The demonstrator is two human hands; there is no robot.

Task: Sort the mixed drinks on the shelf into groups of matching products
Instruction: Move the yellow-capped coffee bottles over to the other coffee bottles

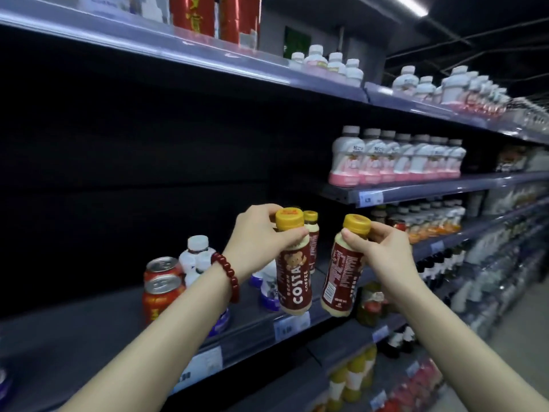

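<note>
Gold caps top the two coffee bottles held up in front of the dark shelf (89,331). The left hand (258,239) is closed around the neck of one coffee bottle (292,278), thumb across the front just under the cap, and the bottle hangs nearly upright with its brown label and white lettering facing the camera. A dark red bead bracelet (227,276) sits on that wrist. The right hand (383,251) is closed around the neck of the second coffee bottle (341,275), which tilts so its base swings toward the first; its label shows small print and a barcode. The two bottles are close side by side but not touching, both raised above the front edge of the shelf.

A third coffee bottle (312,233) of the same kind stands on the shelf just behind the left-hand one, partly hidden by it. Farther left on the same shelf stand two red cans (162,285), one behind the other, and right beside them a white-capped bottle (196,257) with a pale label. Low white bottles with blue bases (267,289) sit behind the left wrist, partly covered by it.

On the shelf above and to the right, a row of white and pink bottles (395,159) is lined up neatly. Price tags (292,324) are clipped along the shelf's front edge.
</note>
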